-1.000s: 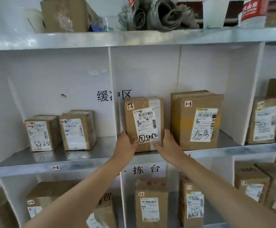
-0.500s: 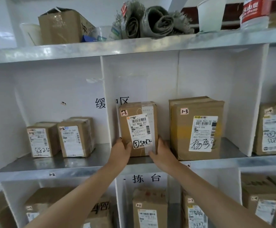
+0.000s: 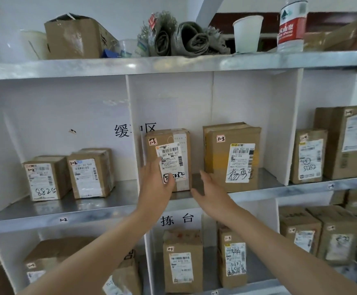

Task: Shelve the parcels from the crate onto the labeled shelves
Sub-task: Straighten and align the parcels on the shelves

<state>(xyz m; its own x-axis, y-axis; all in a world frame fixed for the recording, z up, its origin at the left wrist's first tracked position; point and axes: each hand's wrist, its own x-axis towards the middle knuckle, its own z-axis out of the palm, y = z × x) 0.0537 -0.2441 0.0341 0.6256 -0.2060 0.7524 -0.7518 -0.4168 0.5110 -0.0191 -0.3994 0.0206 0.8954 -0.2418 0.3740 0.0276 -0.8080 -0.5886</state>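
- Two bare forearms reach up from the bottom edge toward the middle shelf, a metal board with a small "1-2" tag on its front lip.
- The left hand is open, fingers straight and together. It lies across the lower left of the parcel's face and covers part of its label; whether it presses on the cardboard cannot be told.
- The right hand is open too, palm turned toward the parcel and fingers spread. It is just beside the parcel's lower right corner and grips nothing.
- The parcel, a brown carton tagged "1-3", stands upright on the middle shelf, in the compartment right of the white divider and near its left wall.
- A larger carton, also tagged "1-3", stands upright to its right with a gap between them.
- Left of the divider, two small cartons tagged "1-2" stand side by side.
- Further right, another compartment holds two more cartons.
- Below, the lower shelf holds several upright cartons.
- On the top shelf stand an opened cardboard box, rolled grey cloth, a paper cup and a water bottle.
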